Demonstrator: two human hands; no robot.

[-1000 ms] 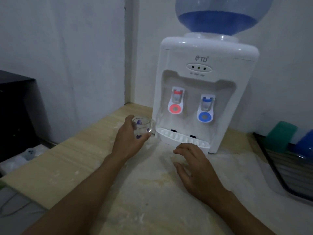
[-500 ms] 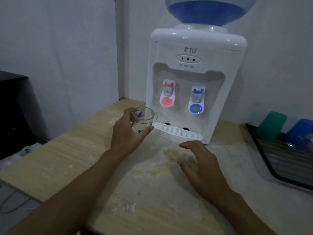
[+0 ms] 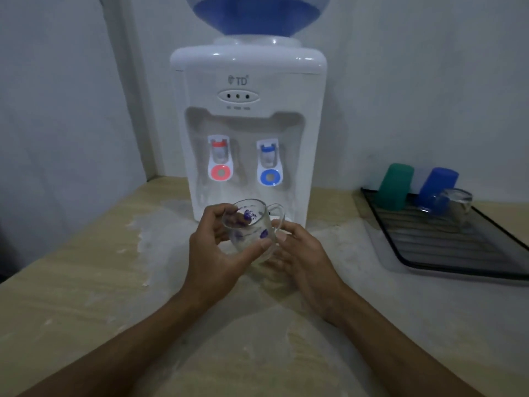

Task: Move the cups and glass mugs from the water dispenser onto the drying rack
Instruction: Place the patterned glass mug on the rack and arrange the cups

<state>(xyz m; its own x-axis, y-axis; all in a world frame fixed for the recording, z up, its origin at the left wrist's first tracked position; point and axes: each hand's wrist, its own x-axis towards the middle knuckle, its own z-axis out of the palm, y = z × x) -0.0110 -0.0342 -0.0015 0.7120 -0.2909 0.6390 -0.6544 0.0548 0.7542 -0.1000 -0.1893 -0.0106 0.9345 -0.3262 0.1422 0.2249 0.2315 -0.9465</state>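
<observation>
A clear glass mug (image 3: 253, 229) with purple flower prints is held in the air in front of the white water dispenser (image 3: 246, 133), tilted with its mouth towards me. My left hand (image 3: 217, 250) grips its body. My right hand (image 3: 303, 259) touches it from the right, fingers at the handle. At the right stands the black drying rack (image 3: 446, 247). On its far end sit an upturned green cup (image 3: 395, 187), an upturned blue cup (image 3: 436, 186) and a glass mug (image 3: 458, 206).
The dispenser carries a blue water bottle (image 3: 257, 12) and stands against the white wall on a pale wooden counter (image 3: 86, 296). The counter's left edge drops off beside a dark object at the far left.
My left hand has lifted the mug away from the dispenser's left side and brought it to the middle. My right hand has risen from the counter to meet the mug.
</observation>
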